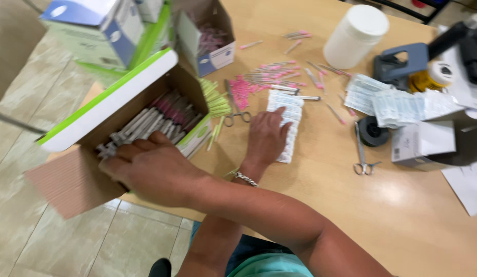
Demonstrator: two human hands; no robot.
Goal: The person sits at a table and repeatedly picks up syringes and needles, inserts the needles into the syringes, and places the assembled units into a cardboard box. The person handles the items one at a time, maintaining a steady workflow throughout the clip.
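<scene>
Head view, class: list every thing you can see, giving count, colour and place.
Open brown cardboard box with green-edged white lid: one, left table edge.
Grey wrapped syringes: many, inside box.
Pink-capped needles: many, scattered mid-table.
Scissor-handled steel tools: two, one by the needles, one further right.
White plastic jar: one, top.
White blister strip: one, centre.
Clear packets: pile, right.
Left hand: flat on strip.
Right hand: crossed over, on syringes.
</scene>
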